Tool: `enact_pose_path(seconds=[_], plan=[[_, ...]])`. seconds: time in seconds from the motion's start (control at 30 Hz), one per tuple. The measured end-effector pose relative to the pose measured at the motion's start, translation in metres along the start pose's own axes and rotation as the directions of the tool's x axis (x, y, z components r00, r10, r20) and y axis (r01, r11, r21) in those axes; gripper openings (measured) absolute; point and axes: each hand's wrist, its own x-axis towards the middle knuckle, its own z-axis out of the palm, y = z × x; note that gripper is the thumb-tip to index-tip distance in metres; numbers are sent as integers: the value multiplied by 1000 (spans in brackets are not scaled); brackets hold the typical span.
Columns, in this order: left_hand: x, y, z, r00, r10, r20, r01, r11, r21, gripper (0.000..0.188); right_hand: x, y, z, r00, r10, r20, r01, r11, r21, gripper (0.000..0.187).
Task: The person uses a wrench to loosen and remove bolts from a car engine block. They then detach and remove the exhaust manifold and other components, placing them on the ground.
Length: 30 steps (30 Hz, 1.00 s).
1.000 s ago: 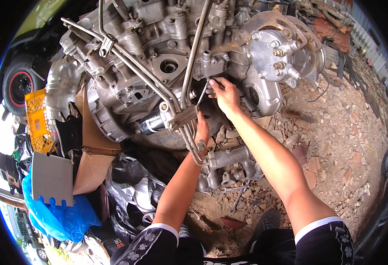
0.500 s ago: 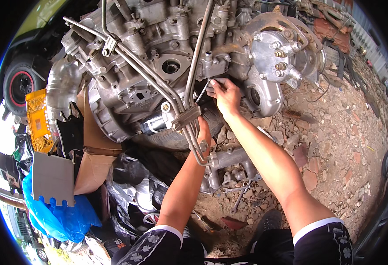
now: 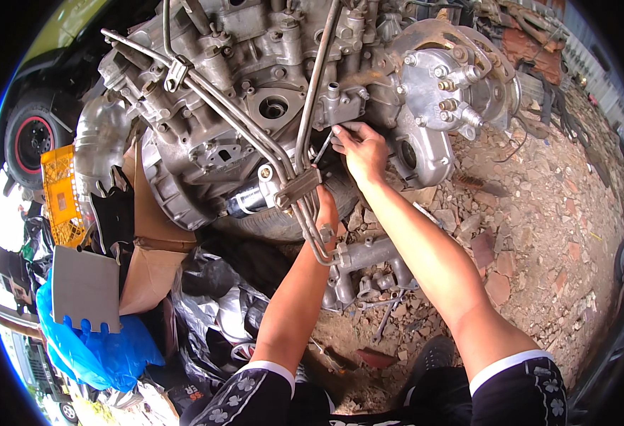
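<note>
**Left forearm sits slightly farther right, pipe clamp too**

Near the frame's centre, the right hand (image 3: 361,153) pinches a slim metal rod (image 3: 324,149) between thumb and fingers, close to where it was a second ago. The rod slants down and left toward the clamp (image 3: 299,189) on the bent metal pipes (image 3: 319,78). Just below, the left hand (image 3: 327,202) is mostly hidden behind the clamp; whether its fingers grip anything, I cannot tell. A large engine (image 3: 251,42) fills the upper middle. Lower centre, a grey metal casting (image 3: 376,254) lies on rubble, a wrench (image 3: 383,319) just beside it. Cardboard (image 3: 157,277) stands at left.
</note>
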Motion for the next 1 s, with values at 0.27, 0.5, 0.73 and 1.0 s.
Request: enact_pose_path(seconds=[0.27, 0.5, 0.73, 1.0], plan=[[12, -38, -6, 1000, 14, 22, 0, 843, -537, 33, 11, 7, -6, 988, 70, 137, -107, 954, 280, 15], [29, -27, -5, 991, 87, 102, -80, 994, -69, 30, 9, -4, 2, 985, -151, 84, 163, 972, -169, 10], [56, -37, -20, 745, 563, 359, -665, 670, 329, 13, 7, -15, 0, 956, -271, 111, 292, 908, -301, 12], [50, -29, -9, 801, 323, 504, -502, 821, 272, 17, 20, -4, -18, 965, -201, 166, 237, 942, -239, 15]])
